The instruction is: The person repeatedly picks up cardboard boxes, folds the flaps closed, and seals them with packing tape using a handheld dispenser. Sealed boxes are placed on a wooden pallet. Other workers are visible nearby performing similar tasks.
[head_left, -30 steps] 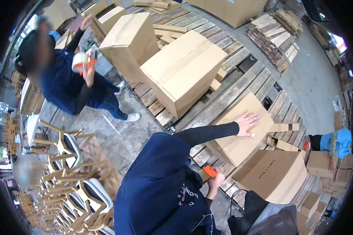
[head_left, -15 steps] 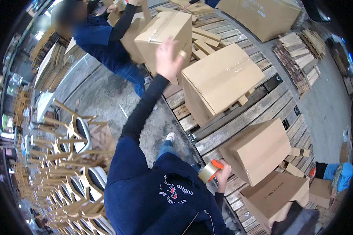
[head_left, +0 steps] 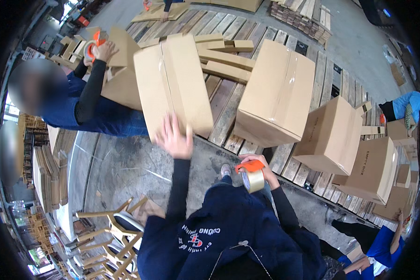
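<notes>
My left hand (head_left: 175, 138) lies with fingers spread against the near edge of a closed cardboard box (head_left: 170, 77), which has a seam and a strip of tape along its top. In my right hand (head_left: 261, 167) is a tape dispenser (head_left: 253, 178) with an orange top and a wide clear roll, held close to my body. Just beyond that hand stands another closed box (head_left: 277, 88), with clear tape over its top seam. The underside of my left palm is hidden.
All the boxes rest on a slatted wooden conveyor (head_left: 228, 25). Flat cardboard pieces (head_left: 226, 65) lie between them, and two more boxes (head_left: 329, 135) (head_left: 371, 172) stand to the right. At left a co-worker (head_left: 79, 100) holds another tape dispenser (head_left: 92, 49). Stacked chairs (head_left: 121, 228) are at lower left.
My left hand has come down from the air onto the box. The view has turned, bringing the conveyor across it. My right hand still grips the dispenser. The co-worker's dispenser now shows fully.
</notes>
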Available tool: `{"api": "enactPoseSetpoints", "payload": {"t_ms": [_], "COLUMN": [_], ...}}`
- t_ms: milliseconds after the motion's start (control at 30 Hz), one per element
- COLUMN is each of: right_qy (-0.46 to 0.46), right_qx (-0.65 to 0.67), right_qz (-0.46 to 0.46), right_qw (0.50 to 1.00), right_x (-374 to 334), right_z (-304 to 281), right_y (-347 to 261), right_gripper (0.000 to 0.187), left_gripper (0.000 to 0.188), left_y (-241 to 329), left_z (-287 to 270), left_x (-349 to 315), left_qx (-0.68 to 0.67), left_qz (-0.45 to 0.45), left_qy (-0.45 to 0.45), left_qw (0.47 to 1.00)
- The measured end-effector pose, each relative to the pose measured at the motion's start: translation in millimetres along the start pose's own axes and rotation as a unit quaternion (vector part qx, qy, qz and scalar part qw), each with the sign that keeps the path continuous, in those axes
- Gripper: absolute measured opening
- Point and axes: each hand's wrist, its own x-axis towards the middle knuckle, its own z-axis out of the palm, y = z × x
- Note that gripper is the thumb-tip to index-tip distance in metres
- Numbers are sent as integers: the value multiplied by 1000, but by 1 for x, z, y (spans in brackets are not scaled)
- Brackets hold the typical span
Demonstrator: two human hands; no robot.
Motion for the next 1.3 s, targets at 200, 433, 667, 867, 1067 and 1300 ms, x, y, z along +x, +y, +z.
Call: {"api": "enactPoseSetpoints", "payload": {"t_ms": [200, 433, 667, 867, 1067, 1300], "right_qy": [29, 68, -66, -46, -91, -39], "right_qx": [334, 432, 6, -148, -332, -404], "right_qz": [-97, 181, -147, -212, 37, -6], "right_qw": [937, 881, 987, 965, 938, 914], "right_x": [20, 111, 75, 49, -12, -18], "right_z": [25, 46, 39, 43, 21, 18], "right_y": [-107, -70, -86, -36, 65, 16], "right_gripper": [55, 33, 23, 24, 27, 23], "left_gripper": [54, 63, 70, 76, 112, 71], "left_y": [-140, -170, -164, -163, -192, -156], "left_z": [-27, 89, 63, 76, 142, 117], "left_x": [-45, -45, -41, -93, -45, 53], "left_qx": [-561, -737, -711, -643, -738, -732], "left_qz": [-463, -444, -407, -321, -485, -350], "left_qy": [100, -233, -209, -154, -317, -447], "left_qw": [679, 454, 534, 678, 347, 376]}}
